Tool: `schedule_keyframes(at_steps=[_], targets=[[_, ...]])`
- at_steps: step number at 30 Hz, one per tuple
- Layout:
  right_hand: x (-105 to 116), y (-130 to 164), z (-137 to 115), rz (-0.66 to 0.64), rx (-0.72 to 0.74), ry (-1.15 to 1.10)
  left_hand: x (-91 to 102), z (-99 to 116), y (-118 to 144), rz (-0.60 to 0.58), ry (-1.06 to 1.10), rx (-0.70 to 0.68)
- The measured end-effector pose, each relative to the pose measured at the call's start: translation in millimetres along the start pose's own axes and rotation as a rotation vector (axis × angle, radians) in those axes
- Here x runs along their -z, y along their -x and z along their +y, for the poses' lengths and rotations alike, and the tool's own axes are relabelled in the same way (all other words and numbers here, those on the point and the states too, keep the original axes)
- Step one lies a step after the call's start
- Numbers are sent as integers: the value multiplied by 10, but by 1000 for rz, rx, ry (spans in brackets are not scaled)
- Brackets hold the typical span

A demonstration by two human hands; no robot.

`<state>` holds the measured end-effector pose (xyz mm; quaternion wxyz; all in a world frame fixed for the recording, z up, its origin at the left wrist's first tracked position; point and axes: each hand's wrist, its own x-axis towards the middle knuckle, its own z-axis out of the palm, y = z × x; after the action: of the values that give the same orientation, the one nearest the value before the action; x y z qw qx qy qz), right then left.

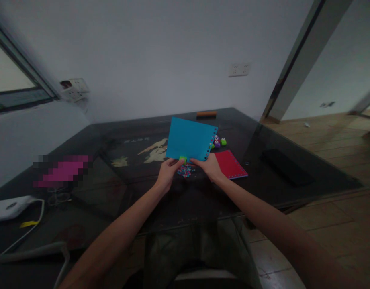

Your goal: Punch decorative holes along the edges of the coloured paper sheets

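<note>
Dark glass-topped table (118, 192) is running back to a plain white wall, wood floor showing off to the right, light dim.

Both hands are working just above the table centre. Left hand (166, 173) is closed around a small green craft punch (182, 159) clamped on the bottom edge of a blue sheet of card (189, 139); fingers pinched, thumb looking like it's pressing on top. Right hand (211, 166) is gripping the same bottom edge just beside the punch, fingers shut on the card, probably steadying it so the punch bites square.

Card is being held upright and tilted away, off the table, likely so the edge stays visible. Its right edge is already carrying a row of punched holes.

A little pile of multicoloured paper punch-outs (185, 171) is sitting on the glass directly under the punch, so waste is dropping straight down.

A red sheet of card (230, 164) is lying flat just right of the right hand, its edges looking perforated too. More small punches, purple and green (219, 141), are clustered behind the blue card, within reach.

Further off: a flat black slab (285, 166) at right, an orange-brown block (206, 114) at the far edge, a white box with cable (10, 208) at left.
</note>
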<state>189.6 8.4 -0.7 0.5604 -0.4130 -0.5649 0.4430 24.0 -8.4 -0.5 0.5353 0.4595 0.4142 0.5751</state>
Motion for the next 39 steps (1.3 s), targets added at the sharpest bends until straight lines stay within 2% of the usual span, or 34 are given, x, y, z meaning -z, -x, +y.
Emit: schedule_keyframes(at_steps=[15,21,33,39], targets=[[5,-16,44,7,22,23,-14,5,25,-2,22,-58],[2,-2,14,11,22,34,-22,-17,22,46,-49,-82],[11,-11,37,-17,-15,30,5,-71,-18,18,-142,-90],[28,-35,39,36,9,57,-12,-61,-12,16,-134,-71]])
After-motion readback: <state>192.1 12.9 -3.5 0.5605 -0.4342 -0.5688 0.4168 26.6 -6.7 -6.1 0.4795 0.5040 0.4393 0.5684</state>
